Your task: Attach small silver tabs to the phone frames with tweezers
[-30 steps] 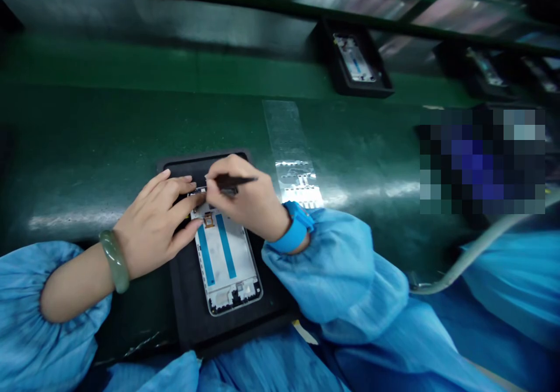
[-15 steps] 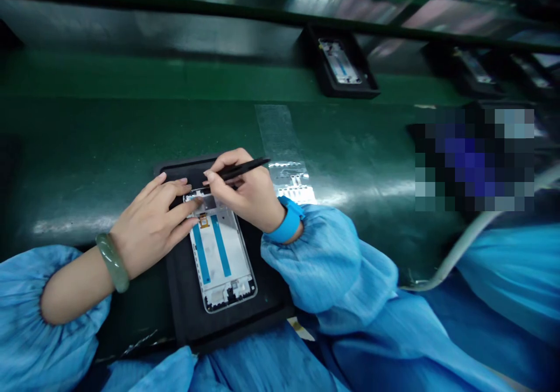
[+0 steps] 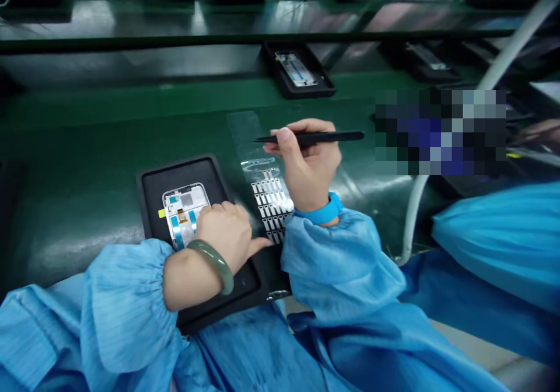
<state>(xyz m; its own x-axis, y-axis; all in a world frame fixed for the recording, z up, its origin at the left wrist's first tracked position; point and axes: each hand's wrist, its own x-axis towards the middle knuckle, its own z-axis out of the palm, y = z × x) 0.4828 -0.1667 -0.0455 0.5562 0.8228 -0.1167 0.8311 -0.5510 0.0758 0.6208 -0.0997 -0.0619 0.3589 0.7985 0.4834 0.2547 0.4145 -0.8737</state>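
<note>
My right hand (image 3: 310, 164) is closed around black tweezers (image 3: 326, 137), their fine tip pointing left. Beneath it, on the green bench, lies a clear sheet of small silvery adhesive pieces (image 3: 268, 202) in rows. My left hand (image 3: 227, 231) reaches across the lower part of a phone frame (image 3: 200, 193), thumb stretched out to the lower edge of that sheet. Its other fingers bend down, their tips hidden. The frame rests in a black tray (image 3: 153, 188), showing blue strips, an orange flex piece and a yellow tab at its left edge.
Another black tray (image 3: 321, 88) with a phone frame (image 3: 297, 70) stands farther back. More trays line the right rear. A pale hose (image 3: 411, 217) rises on the right, beside a neighbour's blue sleeve (image 3: 499, 234) and hand (image 3: 542, 130). A blurred-out patch covers part of that side.
My right hand has moved right with the tweezers, from the phone frame to over the sheet. My left hand has slid right, off the frame's top end toward the sheet. The camera view has shifted.
</note>
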